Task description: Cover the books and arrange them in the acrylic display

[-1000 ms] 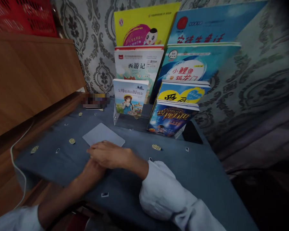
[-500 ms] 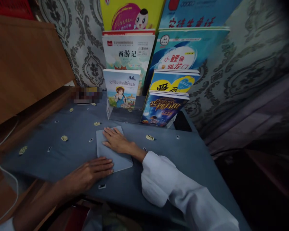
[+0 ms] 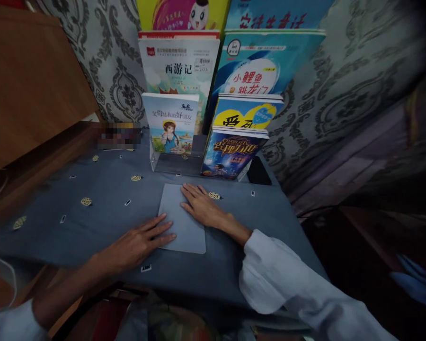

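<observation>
A plain pale sheet with rounded corners (image 3: 186,232), perhaps a thin board or folded paper, lies flat on the blue-grey tablecloth (image 3: 102,227). My left hand (image 3: 142,241) rests on its lower left edge with the fingers stretched out and a little spread. On its upper right part my right hand (image 3: 202,203) lies flat, fingers extended. Neither hand grips the sheet. Beyond it stands a clear book rack (image 3: 177,166) holding several upright children's books, among them a small white book with a girl on the cover (image 3: 172,125) and a dark blue book (image 3: 232,154).
A dark flat object (image 3: 258,170) lies right of the rack. At the back left is a blurred-out item (image 3: 117,137) beside a wooden panel (image 3: 35,80). A white cable (image 3: 10,279) hangs at the left. Patterned curtain (image 3: 124,85) hangs behind the books.
The pale sheet has shifted right on the cloth and turned somewhat, with both hands on it. My right hand has moved right, and the left fingers have spread. The view has also shifted slightly.
</observation>
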Tool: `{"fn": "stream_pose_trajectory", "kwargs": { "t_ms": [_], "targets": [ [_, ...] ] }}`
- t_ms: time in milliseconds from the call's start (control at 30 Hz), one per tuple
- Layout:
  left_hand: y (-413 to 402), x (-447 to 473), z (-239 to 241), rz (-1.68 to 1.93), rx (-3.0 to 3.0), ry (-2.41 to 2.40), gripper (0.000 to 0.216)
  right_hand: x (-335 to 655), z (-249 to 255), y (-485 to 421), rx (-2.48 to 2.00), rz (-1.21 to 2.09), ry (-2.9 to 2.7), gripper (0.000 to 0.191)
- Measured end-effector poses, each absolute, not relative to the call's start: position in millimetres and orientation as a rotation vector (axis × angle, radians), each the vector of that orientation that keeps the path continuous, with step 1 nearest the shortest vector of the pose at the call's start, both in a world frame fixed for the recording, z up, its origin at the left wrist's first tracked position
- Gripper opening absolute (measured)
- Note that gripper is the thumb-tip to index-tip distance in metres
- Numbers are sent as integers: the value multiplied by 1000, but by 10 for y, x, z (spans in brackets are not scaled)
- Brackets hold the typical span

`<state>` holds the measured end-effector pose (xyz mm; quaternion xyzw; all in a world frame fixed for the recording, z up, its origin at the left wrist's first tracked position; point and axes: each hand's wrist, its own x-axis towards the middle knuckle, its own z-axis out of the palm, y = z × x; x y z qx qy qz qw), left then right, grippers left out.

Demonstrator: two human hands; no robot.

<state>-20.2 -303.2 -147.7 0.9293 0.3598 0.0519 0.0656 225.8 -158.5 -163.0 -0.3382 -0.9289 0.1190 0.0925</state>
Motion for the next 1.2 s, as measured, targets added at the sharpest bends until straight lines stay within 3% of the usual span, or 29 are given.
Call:
{"fn": "stream_pose_trajectory", "kwargs": {
  "t_ms": [267,500,767,1067,1200],
  "targets": [
    [-2831,296,-1353,20,2810,913,65,2783,-1772,-1533,-1063,365,-2689,52],
    [-2485,84,-1291,9,2655,765,90,2830,-1789,-1581,-1082,372,-2589,48],
    [-2043,-53,-1570,77,2623,1394,68,2911,-1850,-1522,-1003,451,-2436,42],
    [-1948,152,-1577,159,2783,1490,57,3011,-1864,-1427,-1059,752,-2054,41],
    [-1917,226,-1573,186,2818,1470,54,3026,-1827,-1411,-1251,670,-1842,36]
  ]
}}
